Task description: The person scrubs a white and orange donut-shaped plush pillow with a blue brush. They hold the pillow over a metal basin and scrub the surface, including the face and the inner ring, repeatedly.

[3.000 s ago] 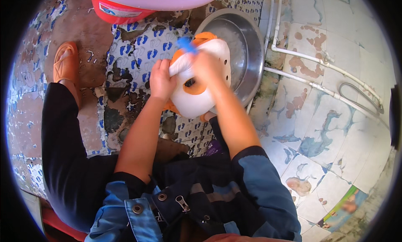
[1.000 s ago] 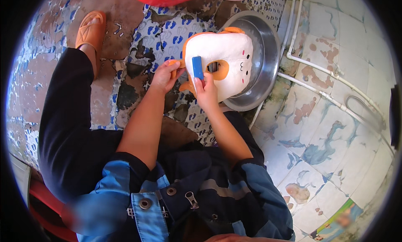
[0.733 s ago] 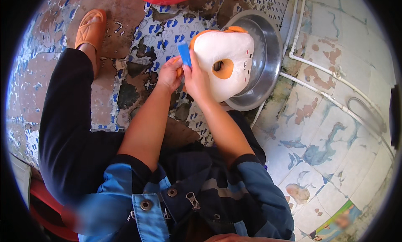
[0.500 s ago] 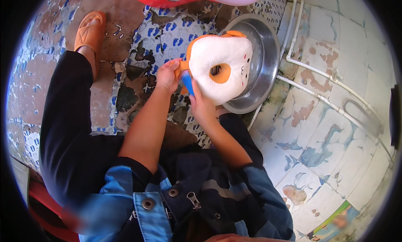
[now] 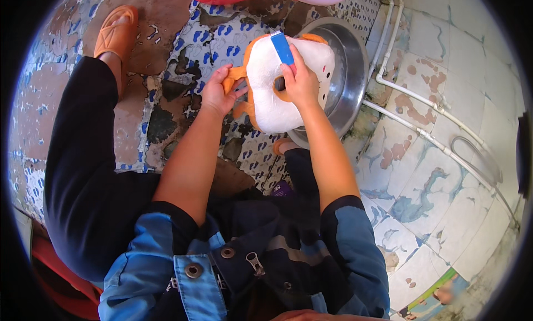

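Plush toy [image 5: 272, 93], gripped at its nine o'clock edge by the left hand [image 5: 219, 93], is best steadied over the steel basin [image 5: 350, 71] while the blue brush [image 5: 282, 47], clasped in the right hand [image 5: 300, 82], is drawn firmly across.

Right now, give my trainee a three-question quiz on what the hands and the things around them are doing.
1. True or false: the right hand holds a blue brush against the white and orange plush toy.
2. Which part of the toy does the left hand grip?
A. its orange edge on the side away from the basin
B. its white middle
C. nothing, it rests on the floor
3. Fill in: the toy is held over the rim of a round ______ basin.

Key
1. True.
2. A.
3. Metal.
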Motion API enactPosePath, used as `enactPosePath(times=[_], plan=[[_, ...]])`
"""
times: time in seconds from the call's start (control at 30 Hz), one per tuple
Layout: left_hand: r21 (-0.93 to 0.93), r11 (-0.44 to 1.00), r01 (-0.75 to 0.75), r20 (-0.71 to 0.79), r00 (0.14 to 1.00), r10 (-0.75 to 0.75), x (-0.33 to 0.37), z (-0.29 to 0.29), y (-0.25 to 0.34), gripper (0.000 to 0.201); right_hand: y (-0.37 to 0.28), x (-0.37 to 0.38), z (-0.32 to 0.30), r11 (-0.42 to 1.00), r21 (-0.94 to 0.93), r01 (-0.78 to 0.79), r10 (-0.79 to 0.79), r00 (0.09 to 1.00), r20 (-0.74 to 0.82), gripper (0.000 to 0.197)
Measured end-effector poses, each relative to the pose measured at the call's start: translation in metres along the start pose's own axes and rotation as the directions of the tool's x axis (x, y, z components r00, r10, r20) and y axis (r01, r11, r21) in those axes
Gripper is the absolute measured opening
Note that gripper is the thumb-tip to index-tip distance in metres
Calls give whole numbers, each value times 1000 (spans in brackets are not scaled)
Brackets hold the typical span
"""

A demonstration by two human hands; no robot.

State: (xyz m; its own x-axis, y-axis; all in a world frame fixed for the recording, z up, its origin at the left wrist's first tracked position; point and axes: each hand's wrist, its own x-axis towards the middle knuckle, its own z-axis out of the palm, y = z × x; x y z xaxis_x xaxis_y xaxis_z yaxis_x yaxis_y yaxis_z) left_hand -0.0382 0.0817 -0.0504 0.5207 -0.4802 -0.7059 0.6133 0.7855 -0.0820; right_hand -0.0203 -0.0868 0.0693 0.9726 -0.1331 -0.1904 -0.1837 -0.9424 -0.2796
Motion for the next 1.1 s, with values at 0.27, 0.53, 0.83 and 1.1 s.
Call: enactPosePath(times=[0.27,0.53,0.83,1.1], plan=[[533,832,152,130,957,-258,-18,-11,-26,83,-8,-13,23,915,102,-390,400,909,-117,52],[887,345,-306,336,941,-30,-19,25,-52,72,30,-20,35,384,835,-395,538,831,145,26],[471,0,-882,871,466,-155,-96,172,0,72,-34,-50,-103,-105,981,164,653,755,-56,40],[343,-140,-929,936,350,-25,-106,186,-5,86,-26,-51,-94,-345,899,269,565,825,-30,47]])
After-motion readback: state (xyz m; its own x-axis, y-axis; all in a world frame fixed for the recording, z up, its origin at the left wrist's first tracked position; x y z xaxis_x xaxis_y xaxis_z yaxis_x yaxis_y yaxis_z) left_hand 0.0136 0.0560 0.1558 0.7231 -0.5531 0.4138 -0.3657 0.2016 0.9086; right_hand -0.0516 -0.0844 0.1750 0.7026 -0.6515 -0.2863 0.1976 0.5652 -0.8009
